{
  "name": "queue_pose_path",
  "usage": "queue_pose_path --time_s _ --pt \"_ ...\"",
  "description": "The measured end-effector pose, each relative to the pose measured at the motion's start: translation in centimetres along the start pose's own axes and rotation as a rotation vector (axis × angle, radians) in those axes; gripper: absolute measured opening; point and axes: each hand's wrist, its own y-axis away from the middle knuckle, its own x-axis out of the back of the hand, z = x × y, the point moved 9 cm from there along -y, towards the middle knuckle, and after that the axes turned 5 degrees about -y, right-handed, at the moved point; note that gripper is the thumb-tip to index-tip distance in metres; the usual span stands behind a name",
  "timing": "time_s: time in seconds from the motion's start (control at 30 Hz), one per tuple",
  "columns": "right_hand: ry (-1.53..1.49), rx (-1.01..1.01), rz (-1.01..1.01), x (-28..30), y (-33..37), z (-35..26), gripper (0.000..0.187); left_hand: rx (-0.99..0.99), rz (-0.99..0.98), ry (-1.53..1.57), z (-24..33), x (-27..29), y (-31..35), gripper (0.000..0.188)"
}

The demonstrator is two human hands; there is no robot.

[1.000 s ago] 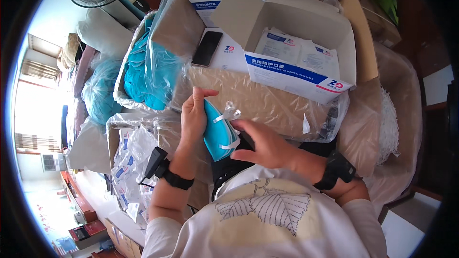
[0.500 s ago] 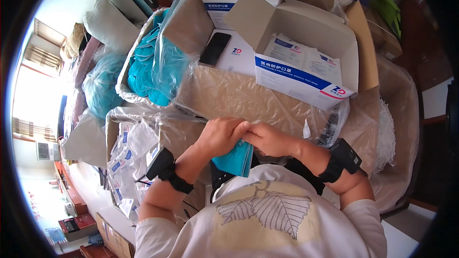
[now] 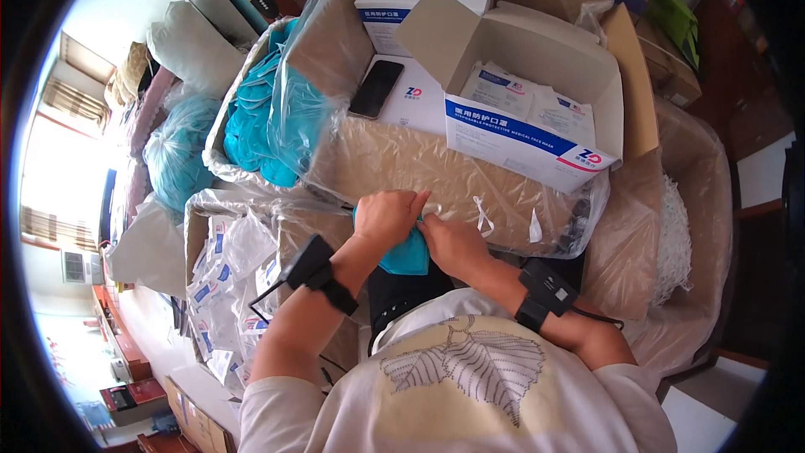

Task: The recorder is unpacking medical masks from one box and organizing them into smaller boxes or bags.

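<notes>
A teal face mask (image 3: 406, 257) hangs folded between my hands, close to my lap. My left hand (image 3: 387, 216) grips its upper left part with the fingers closed. My right hand (image 3: 454, 243) pinches the mask's right edge, thumb close to the left fingertips. Part of the mask is hidden behind my hands. On the plastic-covered cardboard just beyond lie a thin white strip (image 3: 484, 216) and a small white scrap (image 3: 535, 225). An open white and blue box (image 3: 520, 136) stands farther off, holding white printed packets (image 3: 503, 92).
A dark phone (image 3: 376, 89) lies on a white box at the far middle. Left of it, a lined carton holds many teal masks (image 3: 260, 130). Nearer left, another carton contains white packets (image 3: 214, 285). At the right, a lined carton holds white stringy loops (image 3: 673, 239).
Both hands have shifted left and drawn slightly apart along the mask. The right forearm has moved inward. A thin white strip now shows on the cardboard beside the scrap.
</notes>
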Motion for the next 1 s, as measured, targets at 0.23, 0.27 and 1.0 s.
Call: queue_pose_path --time_s 0.23,0.27,1.0 --pt "-0.031 -0.084 0.008 -2.8 1.4 1.3 0.023 0.119 -0.089 -0.15 -2.6 -3.9 -1.1 0.049" --pt "-0.037 -0.099 -0.01 -3.0 1.5 1.4 0.023 0.134 -0.104 -0.151 -2.7 -4.3 -1.2 0.049" --pt "-0.234 -0.038 -0.115 0.6 4.1 2.6 0.026 0.132 -0.173 0.333 -1.8 -10.7 1.6 0.049"
